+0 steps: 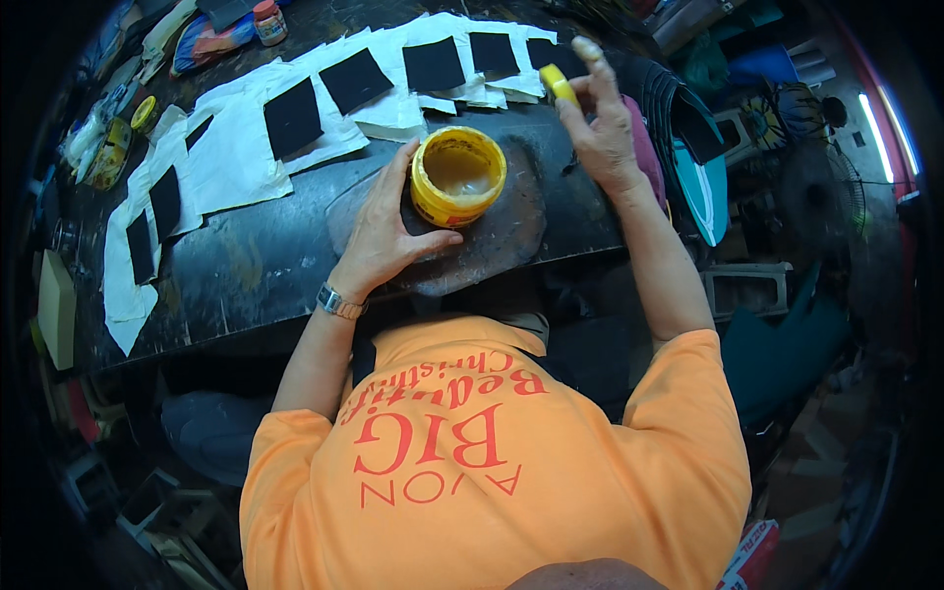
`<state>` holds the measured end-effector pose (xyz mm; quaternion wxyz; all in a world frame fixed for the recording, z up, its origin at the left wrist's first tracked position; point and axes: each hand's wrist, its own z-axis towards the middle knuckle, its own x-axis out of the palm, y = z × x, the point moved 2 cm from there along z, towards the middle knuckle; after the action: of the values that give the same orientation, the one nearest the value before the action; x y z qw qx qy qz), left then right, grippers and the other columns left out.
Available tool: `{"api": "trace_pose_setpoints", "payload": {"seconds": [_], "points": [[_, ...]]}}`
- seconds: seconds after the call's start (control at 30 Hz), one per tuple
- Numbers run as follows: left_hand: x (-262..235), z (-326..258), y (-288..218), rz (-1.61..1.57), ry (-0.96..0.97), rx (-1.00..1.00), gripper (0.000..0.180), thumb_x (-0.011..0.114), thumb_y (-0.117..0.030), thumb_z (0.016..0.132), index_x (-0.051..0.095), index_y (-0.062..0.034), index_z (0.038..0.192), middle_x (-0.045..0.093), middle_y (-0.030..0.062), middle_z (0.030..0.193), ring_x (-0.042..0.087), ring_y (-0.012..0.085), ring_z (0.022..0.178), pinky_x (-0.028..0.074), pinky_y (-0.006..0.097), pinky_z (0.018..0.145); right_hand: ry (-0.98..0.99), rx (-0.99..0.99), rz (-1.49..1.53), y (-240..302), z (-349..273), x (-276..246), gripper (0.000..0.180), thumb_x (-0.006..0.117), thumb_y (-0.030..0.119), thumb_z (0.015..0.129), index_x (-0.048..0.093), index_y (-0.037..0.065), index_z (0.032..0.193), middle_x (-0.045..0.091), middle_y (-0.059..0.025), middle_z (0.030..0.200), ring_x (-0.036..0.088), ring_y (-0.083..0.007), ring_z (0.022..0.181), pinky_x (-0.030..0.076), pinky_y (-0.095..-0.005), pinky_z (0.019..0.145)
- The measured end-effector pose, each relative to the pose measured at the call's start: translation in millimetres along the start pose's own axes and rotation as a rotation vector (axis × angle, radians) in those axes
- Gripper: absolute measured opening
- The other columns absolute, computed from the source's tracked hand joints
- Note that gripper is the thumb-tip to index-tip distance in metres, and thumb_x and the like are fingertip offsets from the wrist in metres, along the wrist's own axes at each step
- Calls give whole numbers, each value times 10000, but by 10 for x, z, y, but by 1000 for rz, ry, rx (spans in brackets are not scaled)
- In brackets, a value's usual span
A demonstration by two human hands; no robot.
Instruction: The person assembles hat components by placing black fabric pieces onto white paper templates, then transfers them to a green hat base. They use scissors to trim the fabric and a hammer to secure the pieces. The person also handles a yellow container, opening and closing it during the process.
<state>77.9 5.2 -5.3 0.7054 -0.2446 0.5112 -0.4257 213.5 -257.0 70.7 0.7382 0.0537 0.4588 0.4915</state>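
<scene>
My left hand (393, 216) is wrapped round the side of an open yellow jar (434, 208), its thumb low on the front. Cloudy pale liquid or paste (464, 177) lies inside, and brown residue coats the inner wall. The jar rests on a dark, stained board (511, 231) near the table's front edge. Raised to the right of the jar, my right hand (600, 118) pinches a small yellow piece (559, 84), foam-like in look. A whitish smear covers one fingertip of that hand. Black square pieces (434, 65) lie spaced along overlapping white sheets (236, 147) beyond the jar.
At the table's far left stand a smeared jar (110, 157) and a yellow lid (145, 114). A small red-capped bottle (268, 23) is at the back. Dark and teal sheets (703, 187) hang over the right edge. A fan (821, 187) stands farther right.
</scene>
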Motion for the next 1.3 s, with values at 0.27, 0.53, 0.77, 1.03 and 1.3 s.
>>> {"api": "trace_pose_setpoints", "payload": {"seconds": [0.27,0.53,0.77,1.03,1.3], "points": [[-267,149,-93,-568,-240,137,1164,916,-463,697,253,-148,1600,323,134,1606,363,309,1475,325,470,1203,38,-100,776,1142,523,-78,691,663,62,964,314,97,1560,675,-95,1067,673,-152,931,544,-270,796],[-559,266,-330,-404,-480,387,1216,942,-341,674,171,-136,1593,264,120,1591,375,313,1441,433,440,1126,345,-56,1145,1898,191,774,722,670,-57,923,339,60,1555,637,-68,1051,629,-119,962,529,-259,871],[-537,-147,-278,-963,-395,75,943,639,-540,871,207,-139,1607,443,148,1468,485,310,1370,401,442,1152,193,-147,781,1783,110,1061,640,686,80,947,415,74,1526,645,-63,1091,628,-131,954,530,-284,848],[-729,-341,-218,-1302,-200,-212,758,441,-586,995,340,-95,1564,518,154,1467,554,271,1323,507,459,1062,243,-239,480,1705,-24,1271,645,751,96,885,514,129,1484,550,-110,1383,566,-179,1202,488,-315,1003],[-575,-263,-329,-1142,-208,-140,567,650,-267,984,472,-50,1476,573,121,1388,563,211,1290,475,344,1072,19,118,786,1443,-159,1116,569,665,-46,879,590,104,1423,579,14,868,535,-66,774,465,-212,717]]}}
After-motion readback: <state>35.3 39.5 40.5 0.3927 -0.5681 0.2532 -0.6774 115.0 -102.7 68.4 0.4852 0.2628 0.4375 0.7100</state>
